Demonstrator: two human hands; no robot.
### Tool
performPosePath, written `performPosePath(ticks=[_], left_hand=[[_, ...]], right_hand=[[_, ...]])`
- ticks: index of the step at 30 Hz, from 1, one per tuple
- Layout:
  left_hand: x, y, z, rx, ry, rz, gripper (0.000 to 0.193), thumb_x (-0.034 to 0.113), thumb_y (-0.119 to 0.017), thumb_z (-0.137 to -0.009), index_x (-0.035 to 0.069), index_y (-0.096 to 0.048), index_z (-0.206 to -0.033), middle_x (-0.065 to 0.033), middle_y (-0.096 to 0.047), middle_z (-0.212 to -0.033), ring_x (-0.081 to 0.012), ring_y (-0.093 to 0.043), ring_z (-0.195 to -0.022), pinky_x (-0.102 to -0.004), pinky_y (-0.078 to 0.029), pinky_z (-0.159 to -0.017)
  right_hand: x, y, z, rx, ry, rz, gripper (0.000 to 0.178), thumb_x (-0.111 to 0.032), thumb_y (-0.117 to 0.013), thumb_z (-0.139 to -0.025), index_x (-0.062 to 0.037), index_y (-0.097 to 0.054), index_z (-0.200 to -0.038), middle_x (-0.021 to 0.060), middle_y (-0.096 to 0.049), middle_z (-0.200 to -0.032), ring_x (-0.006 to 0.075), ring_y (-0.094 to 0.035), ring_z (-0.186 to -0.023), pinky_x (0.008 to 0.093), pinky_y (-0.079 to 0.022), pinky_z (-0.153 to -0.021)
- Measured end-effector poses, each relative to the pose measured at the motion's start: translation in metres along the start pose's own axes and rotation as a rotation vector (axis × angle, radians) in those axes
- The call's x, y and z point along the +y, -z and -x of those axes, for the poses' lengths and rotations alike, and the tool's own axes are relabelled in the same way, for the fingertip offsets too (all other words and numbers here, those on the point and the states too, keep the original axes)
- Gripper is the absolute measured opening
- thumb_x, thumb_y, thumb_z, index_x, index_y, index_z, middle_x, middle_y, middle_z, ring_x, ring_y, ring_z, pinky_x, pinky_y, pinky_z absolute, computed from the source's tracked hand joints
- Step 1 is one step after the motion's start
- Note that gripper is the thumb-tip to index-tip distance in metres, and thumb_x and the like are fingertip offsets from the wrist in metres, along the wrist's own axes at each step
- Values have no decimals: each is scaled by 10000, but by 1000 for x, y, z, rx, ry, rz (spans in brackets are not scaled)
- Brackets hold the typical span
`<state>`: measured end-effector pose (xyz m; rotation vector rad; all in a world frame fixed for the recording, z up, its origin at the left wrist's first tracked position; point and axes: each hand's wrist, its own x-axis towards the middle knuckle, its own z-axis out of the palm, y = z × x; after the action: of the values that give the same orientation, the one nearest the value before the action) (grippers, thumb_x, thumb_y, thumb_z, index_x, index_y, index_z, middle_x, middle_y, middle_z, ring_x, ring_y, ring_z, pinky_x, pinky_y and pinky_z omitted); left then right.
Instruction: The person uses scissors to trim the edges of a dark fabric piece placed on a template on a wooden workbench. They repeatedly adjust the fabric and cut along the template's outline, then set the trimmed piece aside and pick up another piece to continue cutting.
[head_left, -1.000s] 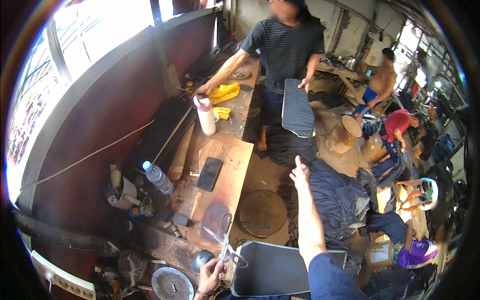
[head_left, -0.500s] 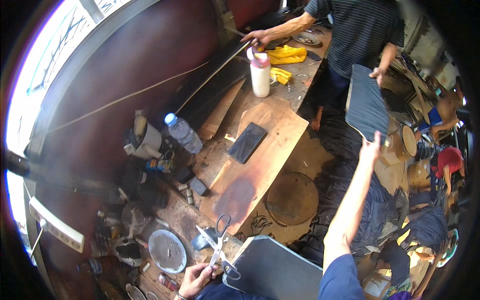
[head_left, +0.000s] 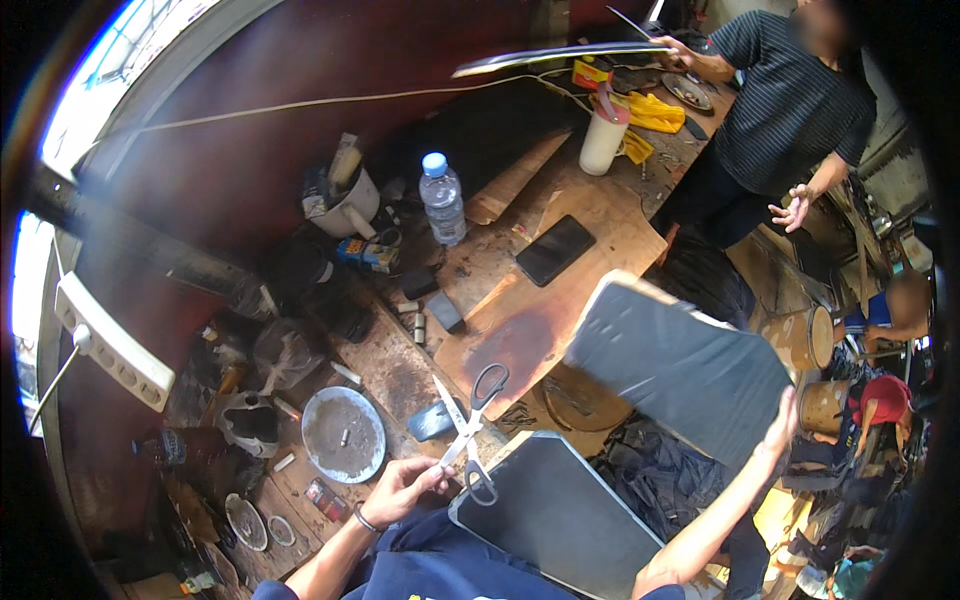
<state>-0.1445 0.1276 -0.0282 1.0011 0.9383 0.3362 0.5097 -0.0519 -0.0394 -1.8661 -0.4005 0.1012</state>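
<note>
My left hand pinches a pair of scissors by the blades near the pivot; the blades are spread and the black handles point away from my palm. My right hand grips the right end of a flat, black-covered panel with a pale edge, held up right of the bench. A second black-covered panel rests at my lap, below the scissors, neither hand on it.
A wooden bench carries a phone, a water bottle, a pale pink-topped bottle and a round dish. Across it, a person lifts a thin panel. Dark cloth lies below my panel.
The co-worker has let go of the black-covered panel, and my right hand has brought it toward me. The co-worker's other hand now raises a thin panel. My left hand still holds the scissors.
</note>
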Motion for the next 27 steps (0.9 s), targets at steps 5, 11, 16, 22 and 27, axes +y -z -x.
performPosePath(ticks=[5,11,16,22,27], left_hand=[[5,0,7,14,-34,43,311,233,-627,-1079,-27,-716,-1225,-22,-711,-970,-90,-636,-883,-261,-530,-850],[7,-3,18,60,-36,24,292,225,-634,-1076,-32,-724,-1180,-19,-717,-970,-77,-627,-871,-256,-529,-818],[3,-3,27,74,-82,-62,280,193,-609,-1082,-42,-725,-1182,-17,-711,-928,-85,-632,-864,-264,-538,-831],[-10,-7,22,101,-65,-22,262,186,-604,-1085,-27,-728,-1173,-20,-715,-916,-82,-643,-839,-255,-539,-788],[-1,-19,-4,14,-54,-52,264,221,-610,-1083,3,-738,-1160,11,-668,-839,-55,-602,-715,-225,-500,-641]], right_hand=[[9,-128,-20,-471,-89,-76,458,-339,-684,-1039,11,-680,-1335,68,-709,-1258,140,-632,-1137,322,-485,-1016],[26,-281,-12,-618,-96,47,431,-367,-776,-965,12,-758,-1169,28,-757,-1050,121,-666,-930,295,-514,-891],[25,-345,-4,-322,33,328,737,-497,-915,-774,51,-702,-1219,146,-784,-971,230,-738,-911,380,-568,-843],[-8,-341,18,-241,214,501,912,-556,-806,-864,60,-506,-1466,343,-564,-1396,445,-551,-1312,502,-451,-1099],[-61,-262,122,-478,149,-130,354,-330,-669,-1045,-31,-650,-1234,54,-695,-930,154,-680,-811,325,-589,-734]])
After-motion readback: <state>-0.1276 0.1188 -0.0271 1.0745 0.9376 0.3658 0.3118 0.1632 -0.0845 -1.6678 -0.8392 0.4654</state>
